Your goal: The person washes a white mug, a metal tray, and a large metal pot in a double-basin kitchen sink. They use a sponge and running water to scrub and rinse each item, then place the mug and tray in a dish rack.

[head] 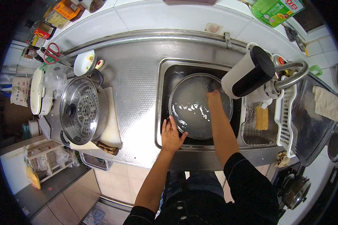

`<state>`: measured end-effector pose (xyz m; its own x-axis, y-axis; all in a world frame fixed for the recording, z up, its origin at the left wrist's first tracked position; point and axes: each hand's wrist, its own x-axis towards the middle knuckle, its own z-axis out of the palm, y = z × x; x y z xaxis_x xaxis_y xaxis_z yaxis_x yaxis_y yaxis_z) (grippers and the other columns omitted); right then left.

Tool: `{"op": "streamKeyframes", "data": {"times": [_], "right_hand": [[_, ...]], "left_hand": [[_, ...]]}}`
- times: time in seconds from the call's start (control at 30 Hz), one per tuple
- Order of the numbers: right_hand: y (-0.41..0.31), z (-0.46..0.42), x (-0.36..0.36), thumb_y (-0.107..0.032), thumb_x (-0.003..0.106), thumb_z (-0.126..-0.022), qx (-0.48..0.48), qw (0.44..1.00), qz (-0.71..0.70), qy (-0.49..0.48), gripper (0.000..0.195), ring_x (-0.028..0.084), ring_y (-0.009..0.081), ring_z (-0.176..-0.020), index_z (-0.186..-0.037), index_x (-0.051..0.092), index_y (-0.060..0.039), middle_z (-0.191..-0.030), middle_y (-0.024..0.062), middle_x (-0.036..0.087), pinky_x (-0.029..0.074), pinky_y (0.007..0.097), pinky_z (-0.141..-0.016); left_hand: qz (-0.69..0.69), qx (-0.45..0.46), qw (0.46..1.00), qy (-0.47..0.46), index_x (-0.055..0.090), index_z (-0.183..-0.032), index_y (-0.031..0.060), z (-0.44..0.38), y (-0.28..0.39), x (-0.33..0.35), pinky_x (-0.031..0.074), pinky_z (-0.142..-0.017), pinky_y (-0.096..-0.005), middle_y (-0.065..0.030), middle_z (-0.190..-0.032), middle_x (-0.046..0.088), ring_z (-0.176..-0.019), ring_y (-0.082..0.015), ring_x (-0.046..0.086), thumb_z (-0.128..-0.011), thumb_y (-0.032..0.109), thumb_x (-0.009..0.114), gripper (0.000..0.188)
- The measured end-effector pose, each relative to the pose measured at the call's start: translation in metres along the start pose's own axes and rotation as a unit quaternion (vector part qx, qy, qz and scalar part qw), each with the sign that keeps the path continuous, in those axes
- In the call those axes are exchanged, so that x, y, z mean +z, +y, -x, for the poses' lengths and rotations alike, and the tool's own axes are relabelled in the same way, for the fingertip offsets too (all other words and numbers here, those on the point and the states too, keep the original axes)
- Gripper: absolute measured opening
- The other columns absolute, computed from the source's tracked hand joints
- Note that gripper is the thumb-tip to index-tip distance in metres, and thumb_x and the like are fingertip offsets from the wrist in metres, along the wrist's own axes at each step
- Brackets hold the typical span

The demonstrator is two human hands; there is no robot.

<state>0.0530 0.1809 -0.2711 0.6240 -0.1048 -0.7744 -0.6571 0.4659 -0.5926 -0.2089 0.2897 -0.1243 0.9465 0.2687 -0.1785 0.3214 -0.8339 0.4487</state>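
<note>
A round metal basin [201, 74] full of cloudy water [188, 92] stands in the stainless steel sink [159, 92]. My left hand [171, 138] rests at its near left rim, fingers spread and thumb apart. My right hand [213, 94] reaches into the water at the basin's right side. Its fingers are under the surface, beside something dark. Whether they grip anything is hidden. Light glints off ripples in the middle of the water.
A white-and-black cylindrical unit [249, 73] on the faucet [293, 77] overhangs the sink's right side. Right of it are a yellow sponge [262, 118] and a white rack [283, 118]. At left, a lidded steamer pot [101, 112] stands on a cutting board [114, 121], near a white bowl [80, 67].
</note>
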Motion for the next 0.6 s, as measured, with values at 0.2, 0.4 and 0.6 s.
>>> {"op": "streamKeyframes", "data": {"times": [0.2,0.4,0.6], "right_hand": [[-0.001,-0.001,-0.010,-0.015,0.063,-0.075,-0.003,0.999,-0.025,0.022,0.026,0.059,0.0209,-0.076,-0.098,0.058,-0.0060,-0.098,0.0082,0.062,0.047,0.0354,-0.066],[0.001,-0.001,0.031,-0.014,0.063,-0.075,0.010,1.000,0.022,0.001,0.024,0.059,0.0204,-0.074,-0.097,0.058,-0.0058,-0.097,0.0078,0.062,0.047,0.0352,-0.066],[0.005,0.022,0.059,-0.012,0.062,-0.075,-0.022,0.981,0.184,-0.058,0.022,0.060,0.0199,-0.073,-0.095,0.059,-0.0056,-0.096,0.0074,0.063,0.047,0.0350,-0.066]], "left_hand": [[-0.009,0.006,1.000,0.010,0.003,-0.131,-0.0169,-0.002,0.002,-0.001,0.014,-0.109,-0.0397,-0.0263,-0.117,0.047,-0.114,-0.0326,0.043,-0.077,0.038,0.061,0.097],[-0.015,0.000,1.000,-0.006,0.002,-0.131,-0.0167,-0.004,0.007,-0.005,0.015,-0.108,-0.0402,-0.0260,-0.112,0.049,-0.112,-0.0330,0.043,-0.078,0.038,0.060,0.095],[-0.039,-0.010,0.999,-0.014,0.002,-0.131,-0.0162,-0.002,0.003,0.001,0.013,-0.109,-0.0394,-0.0272,-0.121,0.044,-0.116,-0.0326,0.041,-0.079,0.041,0.058,0.096]]}}
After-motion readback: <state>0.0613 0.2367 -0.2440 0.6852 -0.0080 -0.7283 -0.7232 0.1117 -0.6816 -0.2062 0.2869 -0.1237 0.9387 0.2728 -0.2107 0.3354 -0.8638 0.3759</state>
